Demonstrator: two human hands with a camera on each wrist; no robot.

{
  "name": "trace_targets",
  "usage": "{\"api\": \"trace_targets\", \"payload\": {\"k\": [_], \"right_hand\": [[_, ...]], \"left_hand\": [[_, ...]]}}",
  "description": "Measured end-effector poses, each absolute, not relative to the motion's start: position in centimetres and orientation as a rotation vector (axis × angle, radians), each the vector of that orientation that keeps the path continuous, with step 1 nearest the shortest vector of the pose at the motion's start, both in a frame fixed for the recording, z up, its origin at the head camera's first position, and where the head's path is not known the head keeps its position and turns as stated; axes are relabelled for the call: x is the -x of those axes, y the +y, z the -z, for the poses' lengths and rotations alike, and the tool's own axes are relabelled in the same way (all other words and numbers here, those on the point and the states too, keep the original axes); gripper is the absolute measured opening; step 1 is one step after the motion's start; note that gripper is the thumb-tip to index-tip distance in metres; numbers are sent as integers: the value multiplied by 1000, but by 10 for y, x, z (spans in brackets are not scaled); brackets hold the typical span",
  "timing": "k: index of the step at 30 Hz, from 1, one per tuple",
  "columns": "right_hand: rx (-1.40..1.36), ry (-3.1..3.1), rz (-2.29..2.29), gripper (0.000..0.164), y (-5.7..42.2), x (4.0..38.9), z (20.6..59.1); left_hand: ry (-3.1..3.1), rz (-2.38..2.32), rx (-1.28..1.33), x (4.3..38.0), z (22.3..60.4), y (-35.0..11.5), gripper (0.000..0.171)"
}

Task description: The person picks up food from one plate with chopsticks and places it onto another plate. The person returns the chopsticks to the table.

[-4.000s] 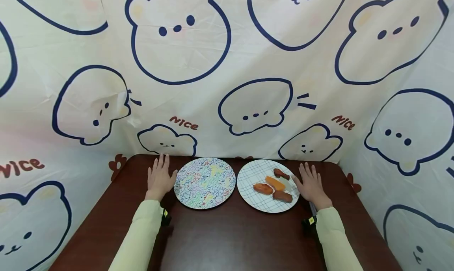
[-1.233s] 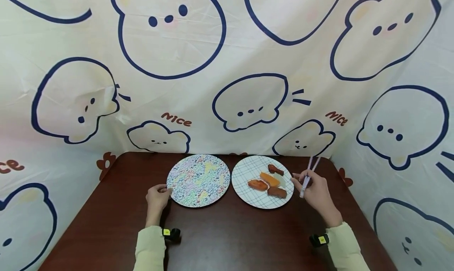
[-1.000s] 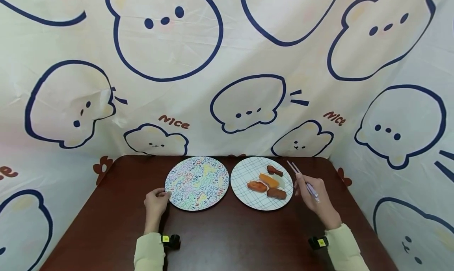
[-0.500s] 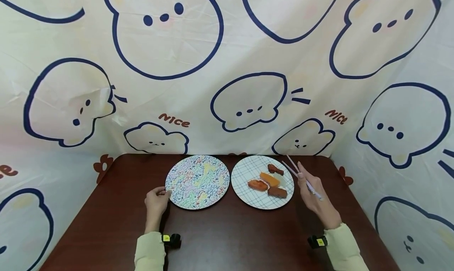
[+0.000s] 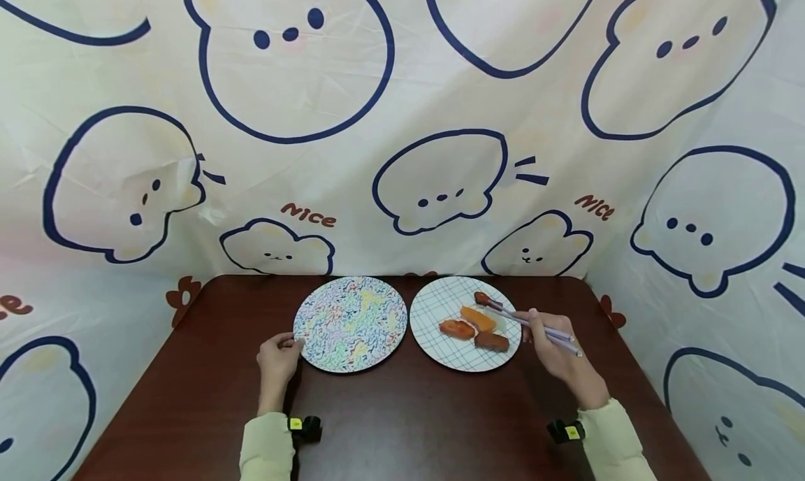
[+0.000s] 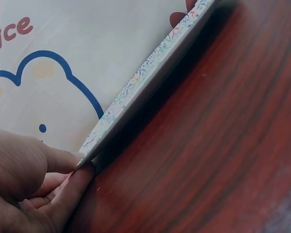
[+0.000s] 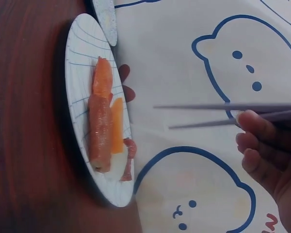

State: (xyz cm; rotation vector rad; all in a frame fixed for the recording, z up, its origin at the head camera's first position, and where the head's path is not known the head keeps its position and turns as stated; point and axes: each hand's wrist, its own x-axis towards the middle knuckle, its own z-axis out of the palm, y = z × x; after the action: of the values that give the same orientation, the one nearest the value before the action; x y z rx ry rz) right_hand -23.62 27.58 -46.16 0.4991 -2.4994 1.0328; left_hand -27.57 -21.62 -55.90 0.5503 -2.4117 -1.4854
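Chopsticks, pinched in the right hand, extended from it over the gridded plate. Done: grip was in place. Outstanding: tips stood parted, clasping nothing; 4 brown or orange food pieces lay unlifted. Both chopsticks appeared slim, lilac-grey, tapered. The left hand pinched the speckled plate's adjacent rim.

Soft light brightened the cloth; faint glare lay on the table, and dark shadow sat under the speckled plate.
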Motion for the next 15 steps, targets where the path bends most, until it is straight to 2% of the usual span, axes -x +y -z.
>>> {"api": "trace_targets", "payload": {"k": [15], "right_hand": [[-590, -2656, -979, 29, 272, 237, 495]], "left_hand": [[-2425, 1501, -560, 274, 557, -215, 34]]}}
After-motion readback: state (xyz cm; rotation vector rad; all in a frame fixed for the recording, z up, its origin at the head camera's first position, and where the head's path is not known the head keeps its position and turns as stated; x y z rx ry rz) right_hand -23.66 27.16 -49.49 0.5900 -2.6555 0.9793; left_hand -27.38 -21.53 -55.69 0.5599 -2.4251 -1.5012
